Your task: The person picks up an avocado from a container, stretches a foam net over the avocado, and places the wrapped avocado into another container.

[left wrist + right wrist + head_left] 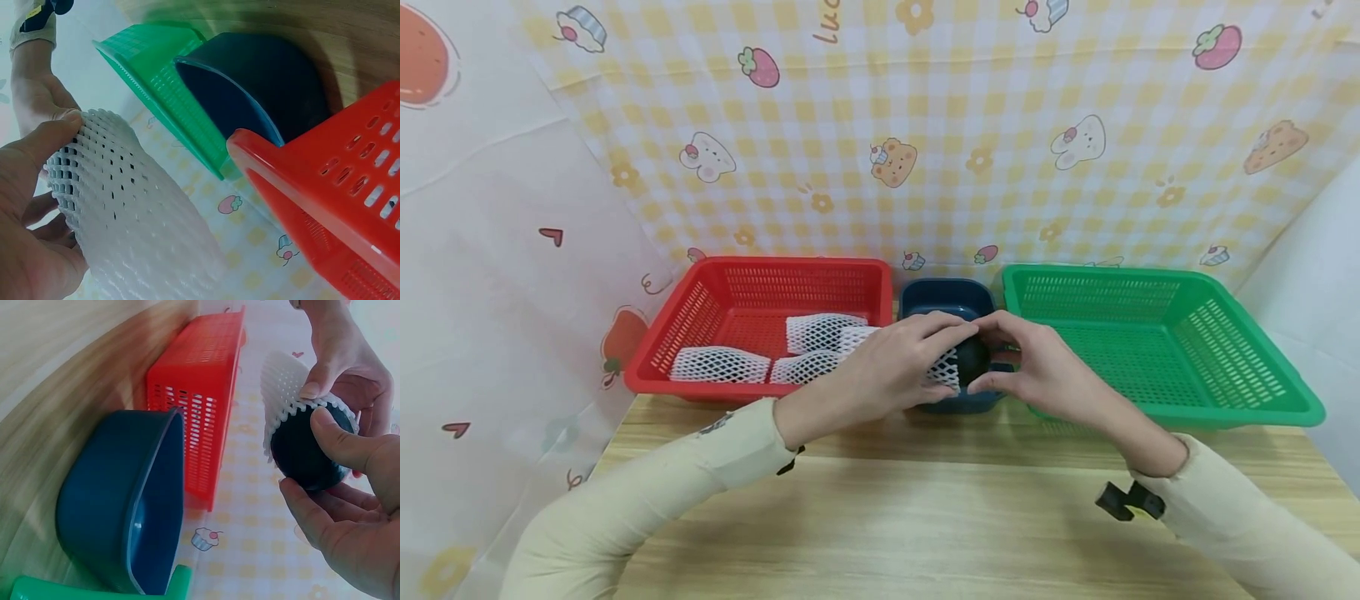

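Note:
A smooth, dark, rounded object (306, 453), its kind not clear, sits partly inside a white foam net sleeve (134, 206). My left hand (898, 362) pinches the sleeve near its mouth, the thumb on the netting. From the other side my right hand (1045, 362) grips the bare end of the dark object between thumb and fingers. Both hands are above the dark blue bin (951, 294), which they partly hide in the head view. More of the dark object shows in the right wrist view than in the left, where the sleeve covers it.
On the left stands a red basket (760, 387) holding several white foam net sleeves (720, 365). A green basket (1161, 358) is on the right, the blue bin between them. All rest on a wooden table (880, 517) before a checked cloth backdrop.

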Demonstrator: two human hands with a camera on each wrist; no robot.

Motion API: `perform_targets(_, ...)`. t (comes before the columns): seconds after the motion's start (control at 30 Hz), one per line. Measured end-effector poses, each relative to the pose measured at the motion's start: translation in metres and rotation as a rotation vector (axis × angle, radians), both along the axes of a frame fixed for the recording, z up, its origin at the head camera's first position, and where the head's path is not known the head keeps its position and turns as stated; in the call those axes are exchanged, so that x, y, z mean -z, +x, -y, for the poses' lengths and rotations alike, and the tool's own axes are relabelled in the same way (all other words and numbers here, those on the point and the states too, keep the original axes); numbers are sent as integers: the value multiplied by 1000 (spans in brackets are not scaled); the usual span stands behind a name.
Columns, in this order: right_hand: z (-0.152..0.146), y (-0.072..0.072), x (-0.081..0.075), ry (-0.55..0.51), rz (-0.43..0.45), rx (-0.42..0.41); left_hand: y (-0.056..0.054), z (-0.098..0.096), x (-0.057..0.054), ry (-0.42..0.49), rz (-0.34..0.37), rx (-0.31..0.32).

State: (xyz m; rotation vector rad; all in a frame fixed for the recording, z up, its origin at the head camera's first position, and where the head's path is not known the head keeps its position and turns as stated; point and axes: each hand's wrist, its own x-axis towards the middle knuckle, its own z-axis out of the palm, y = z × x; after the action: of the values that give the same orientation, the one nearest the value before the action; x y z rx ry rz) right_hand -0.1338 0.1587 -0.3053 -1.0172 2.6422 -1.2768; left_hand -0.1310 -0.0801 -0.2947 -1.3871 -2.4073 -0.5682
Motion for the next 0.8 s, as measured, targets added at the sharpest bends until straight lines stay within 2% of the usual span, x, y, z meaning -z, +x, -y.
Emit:
perform_targets(0.2, 0, -2, 1, -72, 66, -6, -1, 1, -1, 50, -5, 28)
perform_targets(0.43, -7, -3, 14, -314, 223, -118, 3, 3, -4, 72, -47, 35)
perform_targets(0.6, -7, 0, 24, -387, 252, -133, 5, 3, -4, 83, -33, 31)
perform_targets(0.7, -5, 0, 29, -421, 246, -126, 5, 2, -3, 75, -30, 8)
perform_targets(0.8, -3, -1, 31, -453, 229, -108, 5, 2, -4, 48, -65, -58)
